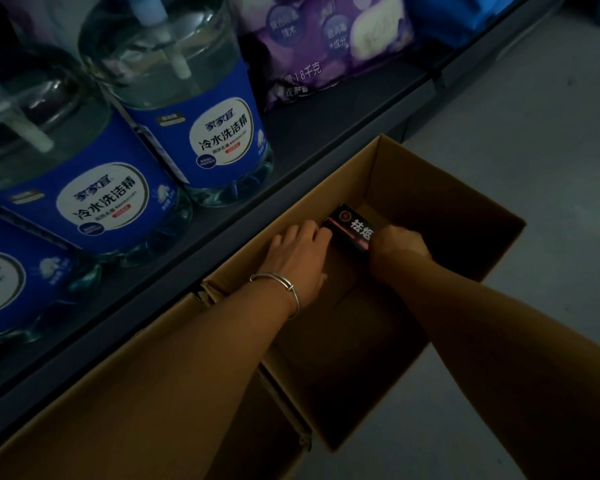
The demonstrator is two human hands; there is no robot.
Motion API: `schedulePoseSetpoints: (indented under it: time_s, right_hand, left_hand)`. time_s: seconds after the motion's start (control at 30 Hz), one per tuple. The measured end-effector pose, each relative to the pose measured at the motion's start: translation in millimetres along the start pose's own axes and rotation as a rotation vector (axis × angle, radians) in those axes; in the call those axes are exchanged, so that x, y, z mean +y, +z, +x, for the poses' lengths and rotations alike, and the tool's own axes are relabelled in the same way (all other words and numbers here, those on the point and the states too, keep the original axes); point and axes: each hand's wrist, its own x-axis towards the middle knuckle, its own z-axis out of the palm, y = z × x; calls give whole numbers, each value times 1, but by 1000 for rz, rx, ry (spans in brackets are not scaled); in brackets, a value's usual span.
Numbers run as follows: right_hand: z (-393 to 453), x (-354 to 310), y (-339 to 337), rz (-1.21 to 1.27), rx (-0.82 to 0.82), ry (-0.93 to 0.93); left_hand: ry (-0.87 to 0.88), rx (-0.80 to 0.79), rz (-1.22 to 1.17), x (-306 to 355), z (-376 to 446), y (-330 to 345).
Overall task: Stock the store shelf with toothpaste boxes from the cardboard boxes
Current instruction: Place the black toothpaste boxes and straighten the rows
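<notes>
An open cardboard box (pixel 440 188) stands on the floor against the shelf base. Deep inside it lies a black toothpaste box (pixel 352 225) with white characters and a red line. My left hand (pixel 300 252), a silver bangle on its wrist, touches the toothpaste box's left end with its fingertips. My right hand (pixel 399 245) curls around the box's right end. Both forearms reach down into the carton. The carton's floor around the toothpaste box is dark.
A dark shelf ledge (pixel 343 133) runs diagonally above the carton. On it stand large clear detergent jugs (pixel 201 126) with blue labels and a purple bag (pixel 326 43). A second cardboard box (pixel 118 410) lies at lower left. Grey floor (pixel 541 126) spreads to the right.
</notes>
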Motion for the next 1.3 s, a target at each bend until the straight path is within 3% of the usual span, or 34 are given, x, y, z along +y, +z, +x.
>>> schedulePoseSetpoints:
  time_s: [0.27,0.57,0.87,1.3]
  right_hand:
    - [-27,4,-32,90,7,-8]
    - [-101,5,-85,158,165,-118]
    - [-198,-17,-138,-13,346,-290]
    - [-314,-68,-163,-327,569,-553]
  left_hand:
    - [7,56,3,5,-16,-36]
    - [-26,134,46,12,-53,-106]
    - [-95,234,83,8,-120,-179]
    - [-233,350,152,-26,-232,-241]
